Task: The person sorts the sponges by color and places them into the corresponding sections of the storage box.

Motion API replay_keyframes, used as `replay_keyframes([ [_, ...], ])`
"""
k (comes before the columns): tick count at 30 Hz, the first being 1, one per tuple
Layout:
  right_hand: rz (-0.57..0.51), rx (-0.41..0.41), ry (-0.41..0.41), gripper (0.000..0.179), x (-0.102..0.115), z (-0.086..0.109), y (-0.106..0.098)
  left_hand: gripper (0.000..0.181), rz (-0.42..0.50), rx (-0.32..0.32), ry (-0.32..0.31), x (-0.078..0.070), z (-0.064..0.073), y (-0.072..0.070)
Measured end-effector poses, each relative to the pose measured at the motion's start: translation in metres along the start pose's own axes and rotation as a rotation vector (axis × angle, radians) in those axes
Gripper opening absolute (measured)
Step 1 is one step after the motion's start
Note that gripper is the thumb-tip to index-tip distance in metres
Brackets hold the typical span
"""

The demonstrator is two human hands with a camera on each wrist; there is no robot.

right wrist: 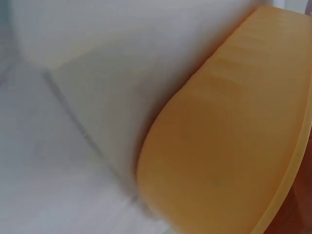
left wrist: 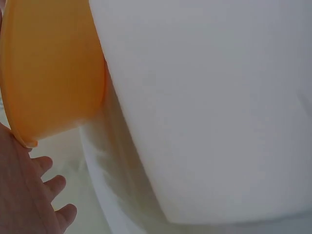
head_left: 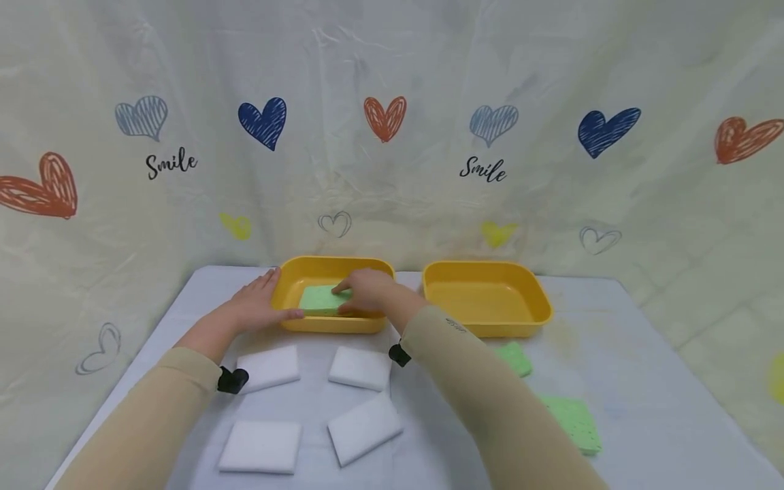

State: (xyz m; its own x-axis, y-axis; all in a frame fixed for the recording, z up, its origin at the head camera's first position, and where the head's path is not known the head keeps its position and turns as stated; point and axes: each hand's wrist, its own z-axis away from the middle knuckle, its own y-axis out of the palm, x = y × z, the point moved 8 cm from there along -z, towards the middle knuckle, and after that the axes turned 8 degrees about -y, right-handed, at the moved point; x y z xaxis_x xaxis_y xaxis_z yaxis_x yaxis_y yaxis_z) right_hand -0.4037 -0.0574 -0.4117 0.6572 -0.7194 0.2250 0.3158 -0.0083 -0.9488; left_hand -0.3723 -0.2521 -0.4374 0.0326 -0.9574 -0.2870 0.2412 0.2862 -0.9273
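In the head view, a light green sponge (head_left: pixel 317 299) lies inside the left yellow plastic tray (head_left: pixel 333 327). My right hand (head_left: pixel 365 289) reaches over the tray's right side and pinches the sponge's right end between thumb and fingers. Spread along the tray's left front corner, my left hand (head_left: pixel 254 306) touches the rim with its fingers straight and its thumb over the front edge. The left wrist view has the tray's outer wall (left wrist: pixel 53 68) beside the hand (left wrist: pixel 24 190). From the right wrist, the tray wall (right wrist: pixel 209 146) shows, and the fingers are hidden behind it.
A second yellow tray (head_left: pixel 484 330) stands to the right with nothing in it. Several white sponge pads (head_left: pixel 260 447) lie in front of the left tray. Two green sponges (head_left: pixel 572 425) (head_left: pixel 516 358) lie partly behind my right sleeve. A heart-printed curtain (head_left: pixel 392 184) hangs behind the table.
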Motion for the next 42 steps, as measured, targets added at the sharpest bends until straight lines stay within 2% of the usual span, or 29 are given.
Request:
replay_keyframes([
  [8, -0.04, 0.009, 0.048, 0.051, 0.012, -0.01, 0.0, 0.132, 0.008, 0.008, 0.012, -0.005, 0.003, -0.002],
  [17, -0.077, 0.027, 0.083, 0.047, 0.015, -0.021, 0.004, 0.133, 0.042, 0.033, 0.018, -0.005, -0.002, 0.0],
  [27, -0.095, 0.029, 0.089, 0.048, 0.02, -0.029, 0.005, 0.131, 0.047, 0.013, 0.044, -0.005, 0.0, -0.003],
  [35, -0.056, 0.009, 0.064, 0.056, 0.014, -0.024, 0.003, 0.131, 0.05, 0.018, 0.05, -0.01, 0.003, -0.004],
  [42, -0.047, -0.037, 0.039, 0.06, 0.012, -0.016, -0.005, 0.133, 0.065, -0.006, 0.062, -0.005, -0.001, -0.002],
])
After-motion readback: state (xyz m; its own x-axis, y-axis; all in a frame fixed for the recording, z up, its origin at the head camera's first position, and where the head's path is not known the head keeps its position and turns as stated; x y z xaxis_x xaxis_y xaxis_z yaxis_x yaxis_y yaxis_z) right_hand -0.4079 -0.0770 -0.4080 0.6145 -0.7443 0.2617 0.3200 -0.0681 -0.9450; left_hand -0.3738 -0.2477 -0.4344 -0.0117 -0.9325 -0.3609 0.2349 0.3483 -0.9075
